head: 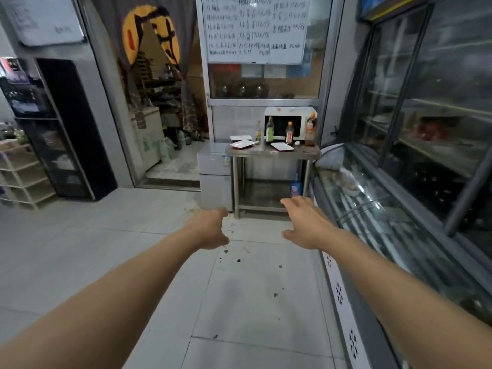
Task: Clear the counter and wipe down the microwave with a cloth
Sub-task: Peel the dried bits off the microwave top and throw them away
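Across the room the steel bench carries the white microwave, bottles and flat plates crowding its front, likely left from cooking. Both arms reach forward, well short of it: left hand loosely curled, right hand spread, fingers holding nothing.

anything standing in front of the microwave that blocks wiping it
Yes. Two bottles, green-labelled and red-labelled, stand before the microwave door, and a brown bottle fronts its right side. Both hands are far off.
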A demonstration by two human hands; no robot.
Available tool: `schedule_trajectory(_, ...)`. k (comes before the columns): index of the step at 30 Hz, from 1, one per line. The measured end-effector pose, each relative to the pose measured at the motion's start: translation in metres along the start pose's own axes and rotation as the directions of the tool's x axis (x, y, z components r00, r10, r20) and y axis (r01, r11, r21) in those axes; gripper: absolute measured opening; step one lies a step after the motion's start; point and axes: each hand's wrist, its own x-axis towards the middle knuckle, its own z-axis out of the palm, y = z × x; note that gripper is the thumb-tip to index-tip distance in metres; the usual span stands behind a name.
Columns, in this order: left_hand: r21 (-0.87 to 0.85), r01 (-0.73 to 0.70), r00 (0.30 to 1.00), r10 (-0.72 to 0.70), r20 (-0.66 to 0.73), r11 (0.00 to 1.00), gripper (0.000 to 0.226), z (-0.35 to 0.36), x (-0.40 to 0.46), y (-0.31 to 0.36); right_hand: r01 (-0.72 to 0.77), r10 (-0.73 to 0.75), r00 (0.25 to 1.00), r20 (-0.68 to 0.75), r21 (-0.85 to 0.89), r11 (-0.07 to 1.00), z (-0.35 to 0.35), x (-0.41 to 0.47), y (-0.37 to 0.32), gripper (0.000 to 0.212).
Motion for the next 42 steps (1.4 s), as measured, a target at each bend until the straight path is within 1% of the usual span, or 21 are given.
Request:
schedule_trajectory(4,0.027,-0.016,1.0,0.017,-0.021,0.999,0.063,-0.003,0.089,0.008,0.021,-0.021,1.0,-0.02,-0.003,1.0,0.004,0.086,0.036,0.069)
schedule_trajectory(10,0.022,0.016,0.998,-0.015,-0.06,1.0,0.066,-0.02,0.211,0.015,0.077,-0.077,0.996,-0.042,-0.003,0.997,0.003,0.207,0.077,0.068)
schedule_trajectory(12,0.014,0.02,0.999,-0.02,-0.049,1.0,0.066,-0.022,0.246,0.016,0.081,-0.081,0.996,-0.03,-0.002,0.997,0.005,0.241,0.089,0.069)
schedule_trajectory(17,0.0,0.004,1.0,-0.004,-0.024,1.0,0.062,-0.022,0.334,0.014,0.04,-0.04,0.999,0.019,0.001,0.999,0.013,0.322,0.121,0.071)
schedule_trajectory(23,-0.026,-0.058,0.998,0.057,-0.032,0.998,0.065,-0.032,0.464,-0.001,-0.014,0.015,1.0,-0.001,0.012,1.0,0.021,0.433,0.143,0.075)
schedule_trajectory(27,-0.044,-0.132,0.991,0.131,-0.029,0.99,0.06,-0.049,0.555,-0.016,-0.046,0.046,0.999,-0.019,-0.001,0.999,0.019,0.515,0.156,0.074)
schedule_trajectory(30,-0.06,-0.16,0.987,0.16,-0.018,0.985,0.058,-0.062,0.613,-0.026,-0.084,0.085,0.996,-0.041,0.015,0.996,0.02,0.565,0.166,0.076)
schedule_trajectory(33,-0.085,-0.169,0.986,0.169,-0.01,0.982,0.057,-0.068,0.667,-0.034,-0.13,0.131,0.991,-0.025,0.035,0.991,0.023,0.61,0.179,0.077)
schedule_trajectory(38,-0.122,-0.19,0.98,0.196,0.038,0.974,0.057,-0.062,0.748,-0.035,-0.169,0.172,0.984,-0.042,0.068,0.983,0.028,0.687,0.217,0.075)
schedule_trajectory(42,-0.137,-0.196,0.979,0.201,0.025,0.971,0.056,-0.059,0.823,-0.03,-0.185,0.188,0.981,-0.048,0.061,0.981,0.041,0.754,0.254,0.078)
